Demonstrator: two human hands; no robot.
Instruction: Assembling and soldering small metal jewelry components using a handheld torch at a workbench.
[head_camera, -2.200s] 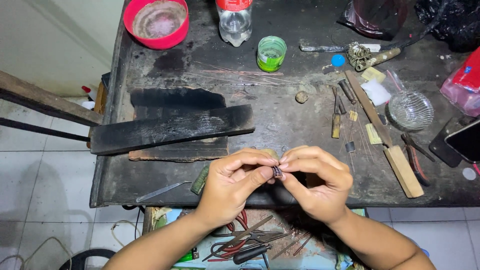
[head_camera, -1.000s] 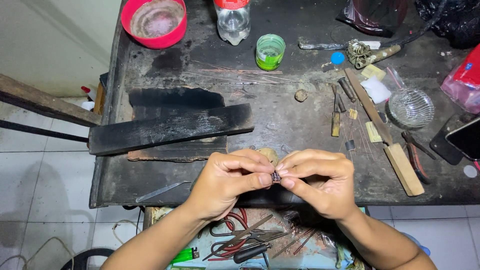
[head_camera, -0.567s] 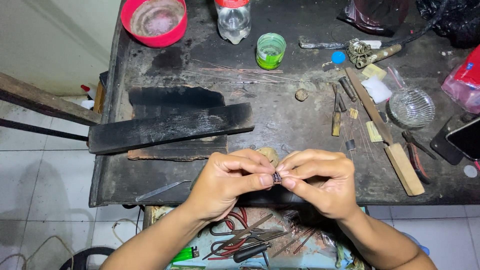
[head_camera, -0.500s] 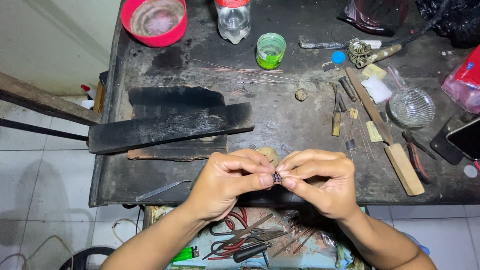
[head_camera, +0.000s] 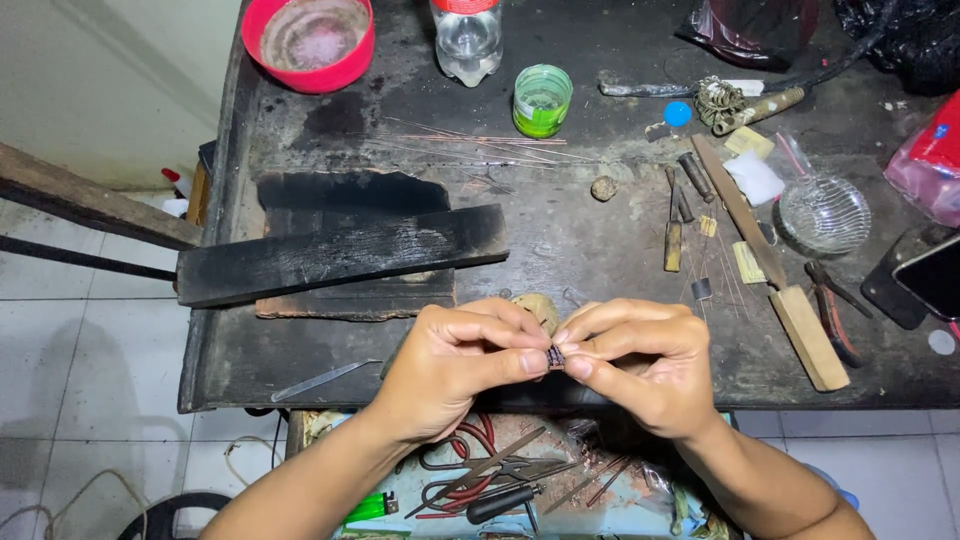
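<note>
My left hand (head_camera: 455, 365) and my right hand (head_camera: 640, 360) meet over the near edge of a dark, scorched workbench (head_camera: 580, 250). Between the thumbs and forefingers of both hands I pinch a tiny dark metal piece (head_camera: 555, 358). Its exact shape is too small to tell. A tan rounded lump (head_camera: 540, 308) lies on the bench just behind my fingers, partly hidden by them.
A charred wooden plank (head_camera: 340, 255) lies to the left, a thin metal blade (head_camera: 320, 380) near the edge. Behind stand a red bowl (head_camera: 312, 38), a clear bottle (head_camera: 468, 38) and a green cup (head_camera: 541, 100). Small tools, a wooden stick (head_camera: 770, 260), pliers (head_camera: 832, 310), a glass dish (head_camera: 823, 212) and a phone (head_camera: 932, 275) crowd the right. An open drawer (head_camera: 500, 480) holds tools below.
Both hands have dropped slightly toward the bench's near edge, still pinching the small piece. Nothing on the bench has moved.
</note>
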